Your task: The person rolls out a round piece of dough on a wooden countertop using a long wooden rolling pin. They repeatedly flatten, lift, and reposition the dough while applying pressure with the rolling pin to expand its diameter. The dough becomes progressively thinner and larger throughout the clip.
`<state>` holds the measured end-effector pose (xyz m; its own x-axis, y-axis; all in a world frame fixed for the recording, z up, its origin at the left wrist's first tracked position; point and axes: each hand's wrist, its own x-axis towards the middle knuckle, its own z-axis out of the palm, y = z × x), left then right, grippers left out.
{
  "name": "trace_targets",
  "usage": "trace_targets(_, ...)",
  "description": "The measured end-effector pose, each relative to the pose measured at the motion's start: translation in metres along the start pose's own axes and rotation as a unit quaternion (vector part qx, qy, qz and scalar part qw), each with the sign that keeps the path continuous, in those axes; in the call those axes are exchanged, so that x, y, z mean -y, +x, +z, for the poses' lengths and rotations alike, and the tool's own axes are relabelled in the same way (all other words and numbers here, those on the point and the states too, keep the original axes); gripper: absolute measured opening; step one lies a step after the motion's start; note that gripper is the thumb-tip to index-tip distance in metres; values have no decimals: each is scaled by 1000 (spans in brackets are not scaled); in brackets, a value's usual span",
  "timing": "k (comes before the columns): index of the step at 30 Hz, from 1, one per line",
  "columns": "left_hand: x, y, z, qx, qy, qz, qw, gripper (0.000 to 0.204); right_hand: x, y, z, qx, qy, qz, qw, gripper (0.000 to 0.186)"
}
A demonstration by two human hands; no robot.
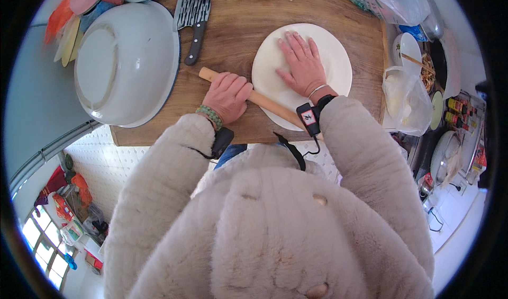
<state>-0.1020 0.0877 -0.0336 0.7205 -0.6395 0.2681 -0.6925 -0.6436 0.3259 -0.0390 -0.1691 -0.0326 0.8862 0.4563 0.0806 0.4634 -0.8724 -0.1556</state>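
A broad, round sheet of pale dough lies flat on the wooden table. My right hand rests on it, palm down and fingers spread. Closed around a wooden rolling pin near its upper-left end is my left hand. The pin slants down to the right, crossing the dough's lower-left edge, and its far end passes behind a small black device at my right wrist. Whether the pin touches the dough there, I cannot tell.
On the table's left sits a large white basin turned upside down. Beside it lies a cleaver with a dark handle. Plastic bags fill the far right corner. A white bowl and another plastic bag stand along the right edge.
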Motion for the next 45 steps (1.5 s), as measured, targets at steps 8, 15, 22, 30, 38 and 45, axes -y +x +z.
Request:
trace_targets(8,2,-2,2,45,-9,-26,999,41,3,44,16,-4,-1,43,999,69)
trace_targets(15,-2,2,-1,9,58,20,998,49,-16,-7,-39,-121,340,52,931,42)
trace_targets(22,1,-2,3,28,66,6,997,49,-211,-226,-123,-294,100,435,845,14)
trace_targets(30,-2,-1,1,36,67,1,997,52,-309,-244,-63,39,-16,431,901,25)
trace_targets(38,-4,3,0,24,65,-8,998,48,-358,-276,-46,-34,26,461,886,27)
trace_targets(45,-3,1,0,19,46,-9,999,48,-242,-262,-158,-239,551,550,581,25)
